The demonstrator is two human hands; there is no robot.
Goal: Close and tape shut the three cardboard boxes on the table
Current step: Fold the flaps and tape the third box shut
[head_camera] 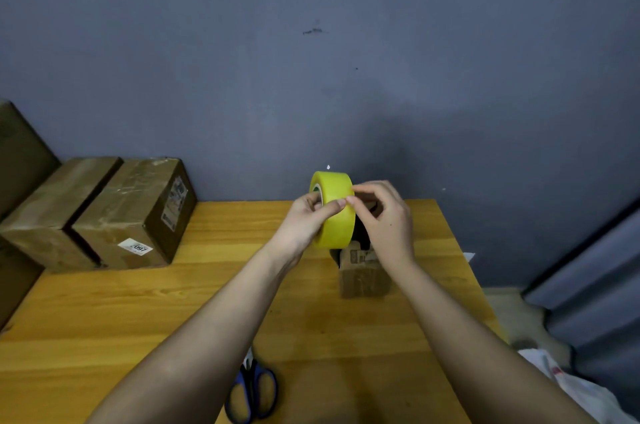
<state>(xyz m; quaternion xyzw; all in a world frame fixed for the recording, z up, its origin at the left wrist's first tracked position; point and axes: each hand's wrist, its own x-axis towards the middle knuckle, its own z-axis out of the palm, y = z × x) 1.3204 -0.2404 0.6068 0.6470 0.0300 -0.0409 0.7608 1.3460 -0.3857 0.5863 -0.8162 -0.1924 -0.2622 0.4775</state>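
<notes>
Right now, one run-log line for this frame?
phase: finding tape end | left hand: holds tape roll | right hand: picks at roll | small box: behind hands, untaped | scissors: on table

Left hand [308, 216] grips yellow tape roll [334, 210] above worktop [138, 313], right hand [384, 216] fingertips at its edge. Small box [363, 271] beneath; two taped boxes [100, 212] far-left; scissors [252, 389] near edge.

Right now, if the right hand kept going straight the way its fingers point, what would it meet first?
The right hand points leftward at the yellow tape roll; its fingertips already seem to touch the roll's outer face, with the left hand's thumb just beyond. Depth is uncertain.
</notes>
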